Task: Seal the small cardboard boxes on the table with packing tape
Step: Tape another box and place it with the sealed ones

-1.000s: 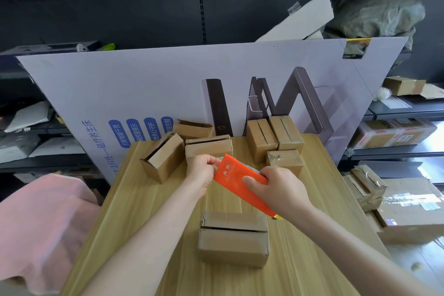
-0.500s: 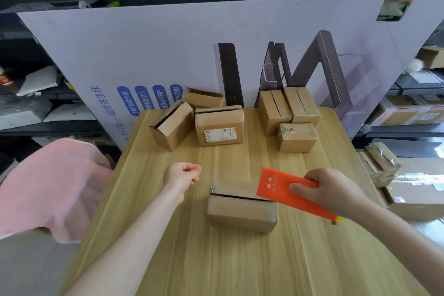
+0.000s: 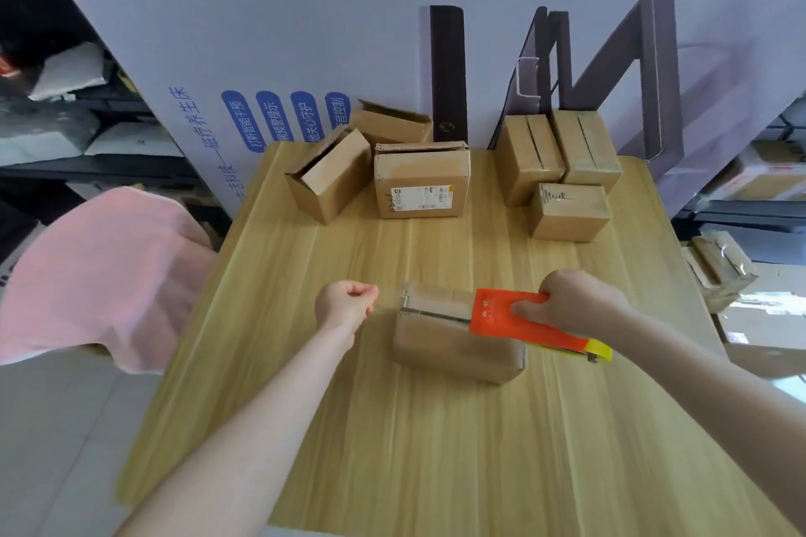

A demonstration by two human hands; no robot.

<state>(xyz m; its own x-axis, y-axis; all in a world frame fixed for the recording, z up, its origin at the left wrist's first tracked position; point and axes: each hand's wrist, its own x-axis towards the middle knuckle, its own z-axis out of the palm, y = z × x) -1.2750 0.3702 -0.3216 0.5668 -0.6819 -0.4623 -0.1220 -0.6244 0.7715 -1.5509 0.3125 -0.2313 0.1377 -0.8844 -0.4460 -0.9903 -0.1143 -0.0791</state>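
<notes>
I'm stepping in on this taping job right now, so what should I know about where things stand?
Left grip: curled in a fist beside the near box, no tape end visible in it.
Right grip: holds the orange tape dispenser over that box's right end.
Done: the front box of the back-right trio shows glossy tape; the other two, unclear.
To do: the near box's top seam looks unsealed; the open box on its side and the labelled box beside it look untaped.

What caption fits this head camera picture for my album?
Right hand holds an orange tape dispenser over a box; left hand curled beside it.
</notes>
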